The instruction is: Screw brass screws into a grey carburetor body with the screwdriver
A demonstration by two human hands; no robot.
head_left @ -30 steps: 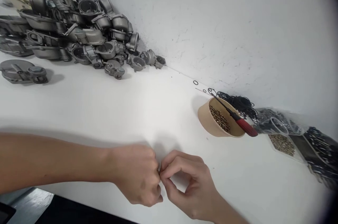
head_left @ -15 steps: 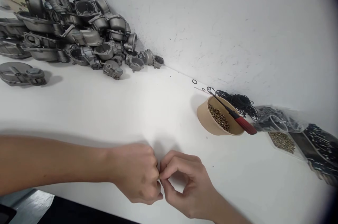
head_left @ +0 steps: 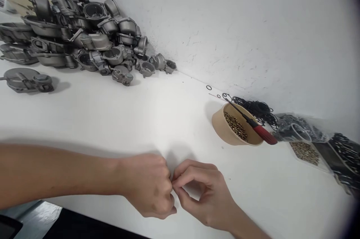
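My left hand is closed with its back towards the camera, low over the white table. Its knuckles meet the fingertips of my right hand, whose thumb and index finger are pinched together. Whatever lies between the fingers is hidden or too small to name. Just beyond my right hand stands a tan paper bowl holding many small brass-coloured screws. A screwdriver with a red handle lies across the bowl's rim, its black shaft pointing up and left.
A tall pile of grey metal housings fills the back left, with a single housing in front. Black rubber rings lie behind the bowl. Farther right are a clear bag, a box of small parts and black parts.
The view has shifted slightly, so everything sits a little farther right. Both hands keep nearly the same pose, fingertips still together.
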